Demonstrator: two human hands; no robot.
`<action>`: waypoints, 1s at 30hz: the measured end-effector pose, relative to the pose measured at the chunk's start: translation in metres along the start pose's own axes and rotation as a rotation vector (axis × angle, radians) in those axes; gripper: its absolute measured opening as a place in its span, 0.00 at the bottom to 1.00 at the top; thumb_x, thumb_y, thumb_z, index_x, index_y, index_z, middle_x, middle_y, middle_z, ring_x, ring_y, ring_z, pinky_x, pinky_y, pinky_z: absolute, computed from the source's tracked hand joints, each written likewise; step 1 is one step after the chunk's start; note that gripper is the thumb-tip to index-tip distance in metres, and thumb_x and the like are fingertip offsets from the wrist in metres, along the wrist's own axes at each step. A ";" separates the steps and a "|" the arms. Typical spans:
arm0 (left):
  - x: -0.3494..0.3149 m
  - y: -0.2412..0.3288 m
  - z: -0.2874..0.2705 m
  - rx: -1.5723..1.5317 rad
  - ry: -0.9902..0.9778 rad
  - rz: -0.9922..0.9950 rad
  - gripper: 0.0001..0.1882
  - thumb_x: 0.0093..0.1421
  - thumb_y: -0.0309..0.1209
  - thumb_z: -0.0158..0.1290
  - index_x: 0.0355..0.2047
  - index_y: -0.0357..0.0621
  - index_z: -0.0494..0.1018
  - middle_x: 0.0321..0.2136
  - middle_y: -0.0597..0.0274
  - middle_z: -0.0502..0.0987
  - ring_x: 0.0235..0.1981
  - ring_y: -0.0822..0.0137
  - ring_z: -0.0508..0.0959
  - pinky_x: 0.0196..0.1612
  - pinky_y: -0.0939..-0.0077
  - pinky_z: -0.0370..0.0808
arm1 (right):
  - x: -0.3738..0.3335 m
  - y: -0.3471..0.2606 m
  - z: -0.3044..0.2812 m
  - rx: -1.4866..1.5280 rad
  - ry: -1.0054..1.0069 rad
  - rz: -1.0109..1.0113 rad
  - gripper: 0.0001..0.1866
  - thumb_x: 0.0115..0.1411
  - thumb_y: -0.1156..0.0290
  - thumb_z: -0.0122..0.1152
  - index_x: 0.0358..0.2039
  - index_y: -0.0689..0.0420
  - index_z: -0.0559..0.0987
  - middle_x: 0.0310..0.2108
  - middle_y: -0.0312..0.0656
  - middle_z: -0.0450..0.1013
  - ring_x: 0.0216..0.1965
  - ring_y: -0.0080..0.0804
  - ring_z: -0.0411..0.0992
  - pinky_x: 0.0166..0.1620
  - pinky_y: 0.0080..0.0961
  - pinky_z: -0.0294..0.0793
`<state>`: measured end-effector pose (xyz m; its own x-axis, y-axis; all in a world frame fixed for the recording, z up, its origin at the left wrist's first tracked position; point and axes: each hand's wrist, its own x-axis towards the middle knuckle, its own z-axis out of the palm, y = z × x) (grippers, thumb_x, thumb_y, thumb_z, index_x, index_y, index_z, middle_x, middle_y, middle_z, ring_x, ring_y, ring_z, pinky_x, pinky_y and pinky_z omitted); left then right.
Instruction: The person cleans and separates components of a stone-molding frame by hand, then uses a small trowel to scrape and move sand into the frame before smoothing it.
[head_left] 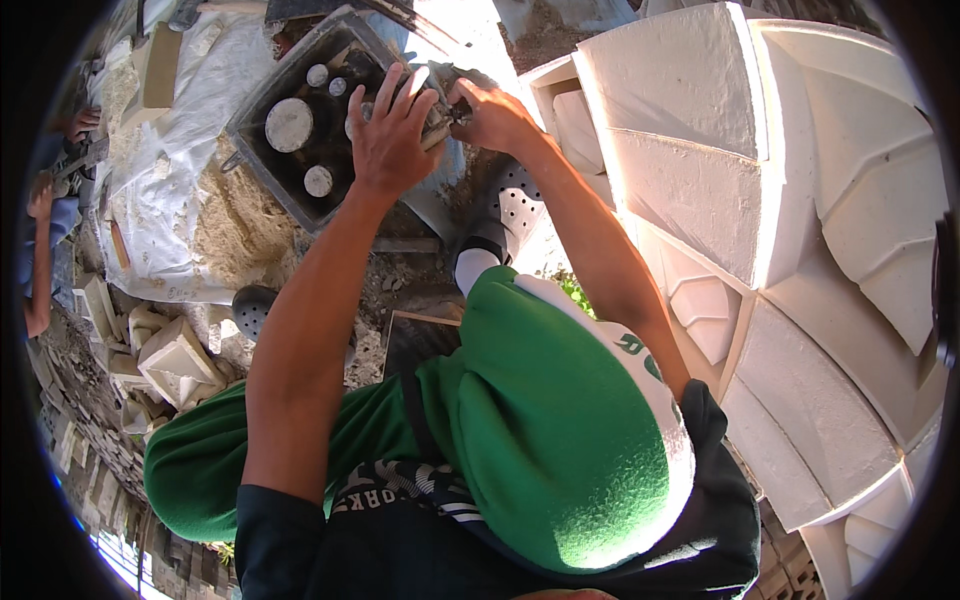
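My left hand [393,135] reaches over a dark square box [275,82], its fingers spread. The palm side is hidden, and its thumb lies close to a greyish, caked piece [437,128] at the box's right side. Beside it, my right hand [493,117] is closed, fingers curled at the same edge. Whatever it grips is too dark and covered to make out. Inside the box stand several round, white-topped pieces, the biggest one [289,125] to the left and a smaller one [318,181] near the front.
Large cream-white cast panels [690,200] stand along the right. A white plastic sheet [180,200] with sandy powder [245,225] spreads to the left. Broken cast blocks [180,362] lie below it. Another person's hand [82,123] shows at the far left. My clog [517,200] rests near the box.
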<state>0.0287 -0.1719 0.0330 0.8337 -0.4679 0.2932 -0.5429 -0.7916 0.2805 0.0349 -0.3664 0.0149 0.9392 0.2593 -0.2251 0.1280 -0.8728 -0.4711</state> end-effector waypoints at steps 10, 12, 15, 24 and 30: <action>-0.002 0.000 0.004 0.004 0.002 -0.014 0.29 0.46 0.44 0.64 0.48 0.53 0.71 0.53 0.66 0.73 0.66 0.62 0.59 0.63 0.41 0.48 | 0.000 0.007 0.003 0.126 -0.033 -0.052 0.26 0.50 0.55 0.68 0.48 0.49 0.71 0.37 0.44 0.78 0.41 0.45 0.76 0.45 0.39 0.74; -0.002 0.001 0.003 -0.002 -0.015 -0.015 0.29 0.46 0.44 0.64 0.48 0.53 0.72 0.53 0.67 0.73 0.66 0.62 0.59 0.63 0.41 0.47 | -0.004 0.007 0.006 0.162 0.019 -0.095 0.26 0.51 0.55 0.68 0.48 0.49 0.71 0.37 0.44 0.78 0.41 0.45 0.76 0.45 0.39 0.74; -0.003 0.000 0.003 -0.012 -0.003 -0.010 0.29 0.45 0.43 0.64 0.48 0.53 0.72 0.52 0.67 0.73 0.66 0.62 0.59 0.63 0.41 0.47 | -0.010 0.002 0.007 0.195 0.049 -0.089 0.22 0.52 0.63 0.67 0.46 0.50 0.69 0.38 0.47 0.77 0.40 0.49 0.76 0.43 0.42 0.74; -0.003 -0.003 0.002 -0.062 0.042 -0.026 0.27 0.44 0.40 0.64 0.46 0.52 0.73 0.52 0.67 0.72 0.65 0.62 0.60 0.63 0.41 0.50 | -0.047 -0.039 0.051 0.251 0.000 0.286 0.34 0.55 0.62 0.64 0.61 0.51 0.64 0.36 0.51 0.78 0.38 0.52 0.77 0.39 0.43 0.75; -0.006 -0.004 0.005 -0.087 0.088 -0.015 0.25 0.44 0.41 0.63 0.44 0.52 0.75 0.53 0.67 0.71 0.65 0.62 0.60 0.65 0.42 0.47 | -0.043 -0.012 0.025 0.241 0.013 0.206 0.26 0.58 0.67 0.62 0.58 0.50 0.71 0.41 0.54 0.77 0.42 0.51 0.76 0.45 0.39 0.74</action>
<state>0.0260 -0.1674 0.0257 0.8317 -0.4170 0.3664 -0.5404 -0.7595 0.3622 -0.0151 -0.3568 0.0088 0.9416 0.0803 -0.3271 -0.1434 -0.7831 -0.6052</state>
